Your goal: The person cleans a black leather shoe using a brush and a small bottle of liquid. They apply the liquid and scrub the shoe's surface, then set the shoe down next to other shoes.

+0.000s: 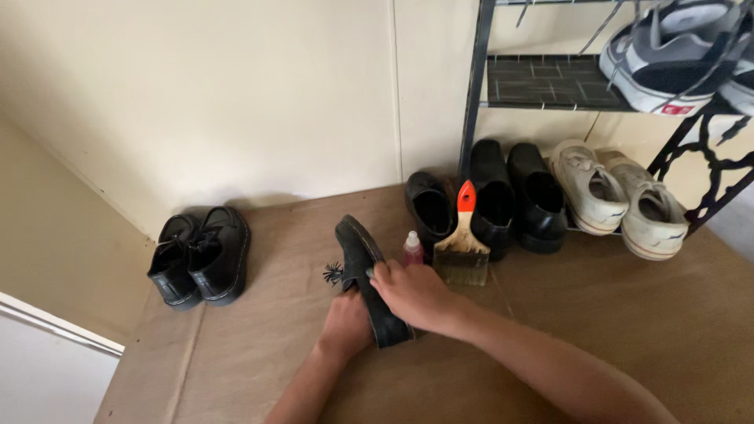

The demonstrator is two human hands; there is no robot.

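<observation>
Black shoes: six — two by wall [199, 255], one held [369, 279], three at rack [491, 196]. White sneakers [620, 198]: two. Grey sneakers [675, 51]: two, partly cropped. Brush [463, 239]: one. Small bottle [412, 249]: one.

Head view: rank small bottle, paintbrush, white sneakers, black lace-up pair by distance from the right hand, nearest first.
From the right hand, which rests on the black shoe:
1. Small bottle, just beyond the fingers.
2. Paintbrush, a little farther back and to the right.
3. Black lace-up pair, far left by the wall.
4. White sneakers, far right under the rack; close to 3, order uncertain.

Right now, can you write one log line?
left hand: holds black shoe | right hand: on shoe | beside: small bottle, paintbrush
</observation>
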